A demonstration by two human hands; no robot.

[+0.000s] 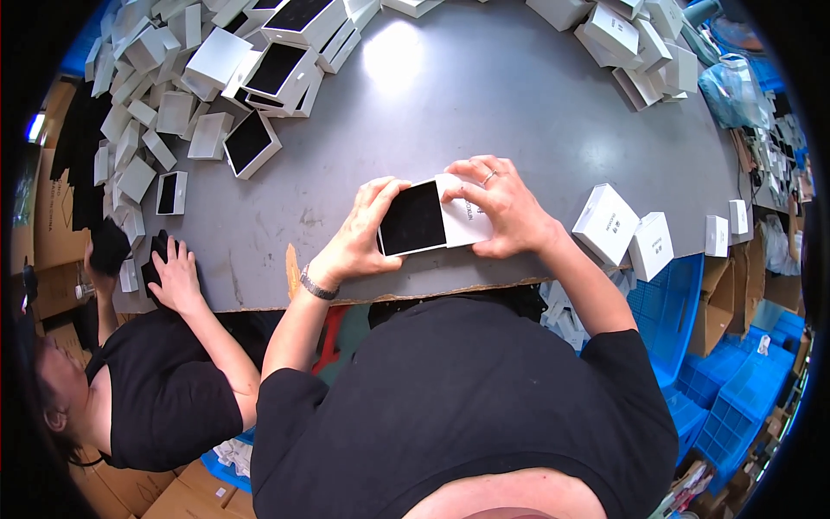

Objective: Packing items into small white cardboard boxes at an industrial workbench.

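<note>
Near the table's front edge, my left hand [353, 235] grips the left end of a shallow white box base [413, 220] with a black inside. My right hand [515, 212], a ring on one finger, holds a white box lid [465, 223] by its far and near edges. The lid lies against the right end of the base and seems to overlap it; how far it reaches over is unclear. Both pieces are held slightly tilted over the grey table [346, 164].
A big heap of white boxes [218, 59], some black inside, covers the far left; another pile [635, 43] stands far right. Two closed boxes [607, 225] sit right of my forearm. A co-worker [173, 389] handles black pieces at left. Blue crates [731, 381] stand lower right.
</note>
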